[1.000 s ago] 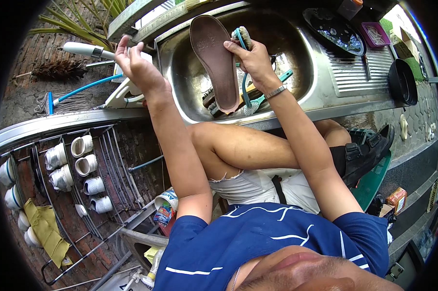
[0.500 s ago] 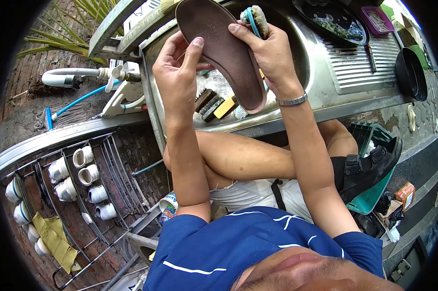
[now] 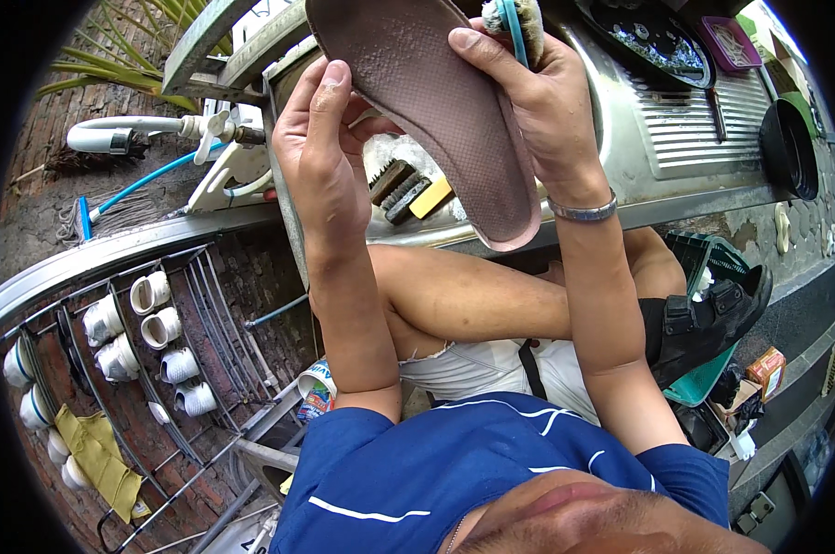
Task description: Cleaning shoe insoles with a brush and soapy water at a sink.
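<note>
My left hand [image 3: 320, 162] grips the side of a brown insole [image 3: 436, 111], its thumb near the edge. My right hand [image 3: 551, 115] pinches the opposite side with the thumb while also holding a blue-handled brush [image 3: 514, 28] with pale bristles. The insole is tilted up over the sink [image 3: 293, 231], its pink-edged heel toward me. Below it, inside the sink, lie dark bristle brushes [image 3: 399, 189] and a yellow block [image 3: 429, 197], perhaps another brush, partly hidden by the insole.
A faucet [image 3: 113, 137] juts out at the left. A black pan [image 3: 644, 42], purple basket [image 3: 727, 42] and black container [image 3: 789, 157] rest around the ribbed drainboard [image 3: 667, 138]. White shoes [image 3: 103, 323] stand on a metal rack. A green crate [image 3: 699, 249] sits right.
My left hand has closed onto the insole, which has swung up nearer the camera and tilted. My right hand has moved rightward and upward with the insole and brush.
</note>
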`<action>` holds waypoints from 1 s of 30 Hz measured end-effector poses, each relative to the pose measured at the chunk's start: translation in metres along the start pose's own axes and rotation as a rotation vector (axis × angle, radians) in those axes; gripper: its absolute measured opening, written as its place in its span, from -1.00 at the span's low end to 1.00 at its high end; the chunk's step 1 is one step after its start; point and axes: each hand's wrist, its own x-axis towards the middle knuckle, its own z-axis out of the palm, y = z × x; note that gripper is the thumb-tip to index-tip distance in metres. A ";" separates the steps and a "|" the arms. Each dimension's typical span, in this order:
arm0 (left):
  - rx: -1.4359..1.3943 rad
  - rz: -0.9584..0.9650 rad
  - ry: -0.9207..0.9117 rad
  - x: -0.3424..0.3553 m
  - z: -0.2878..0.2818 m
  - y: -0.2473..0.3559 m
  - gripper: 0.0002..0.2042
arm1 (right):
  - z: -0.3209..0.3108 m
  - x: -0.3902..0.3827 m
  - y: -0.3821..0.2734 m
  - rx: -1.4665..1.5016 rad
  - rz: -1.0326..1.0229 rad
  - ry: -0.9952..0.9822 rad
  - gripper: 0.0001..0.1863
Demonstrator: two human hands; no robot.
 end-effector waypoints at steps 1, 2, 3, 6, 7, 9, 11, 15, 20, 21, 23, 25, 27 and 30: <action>-0.027 0.002 -0.007 -0.001 0.001 0.001 -0.77 | 0.002 -0.001 -0.002 0.031 -0.022 0.024 -0.83; -0.052 0.005 -0.013 -0.001 0.000 0.001 -0.78 | 0.004 -0.001 -0.003 0.063 -0.045 0.048 -0.85; -0.052 0.008 -0.009 -0.001 -0.002 0.002 -0.78 | 0.005 -0.001 -0.003 0.062 -0.056 0.048 -0.85; -0.044 0.029 -0.016 -0.002 -0.003 0.000 -0.77 | 0.002 0.000 -0.002 0.014 -0.070 0.018 -0.86; 0.087 0.068 -0.007 -0.003 0.000 0.000 -0.75 | 0.002 -0.001 -0.002 0.011 -0.069 0.018 -0.86; 0.224 0.109 0.007 -0.005 0.004 0.000 -0.73 | 0.005 -0.003 -0.003 -0.060 -0.104 0.011 -0.86; 0.386 0.229 0.031 -0.004 0.008 -0.006 -0.71 | 0.005 -0.001 -0.001 -0.118 -0.138 -0.013 -0.86; 0.371 0.198 0.037 -0.003 0.002 -0.005 -0.74 | 0.005 -0.005 -0.005 -0.171 -0.087 -0.030 -0.81; 0.220 0.127 0.056 -0.002 -0.004 -0.003 -0.75 | 0.002 -0.007 -0.001 -0.194 -0.032 -0.025 -0.74; 0.219 0.126 0.056 -0.003 -0.002 -0.003 -0.75 | 0.000 -0.006 0.000 -0.182 -0.028 -0.026 -0.74; 0.102 0.065 0.067 -0.006 0.005 0.001 -0.73 | -0.002 -0.006 0.002 -0.170 -0.025 -0.027 -0.74; 0.061 0.037 0.061 -0.007 0.005 0.004 -0.73 | -0.003 -0.005 0.004 -0.104 -0.018 -0.040 -0.74; 0.020 0.008 0.054 -0.006 0.005 0.006 -0.74 | -0.005 -0.003 0.006 -0.077 -0.015 -0.051 -0.75; -0.121 -0.049 0.039 -0.004 0.002 0.003 -0.74 | -0.002 -0.003 0.008 -0.042 -0.031 -0.046 -0.74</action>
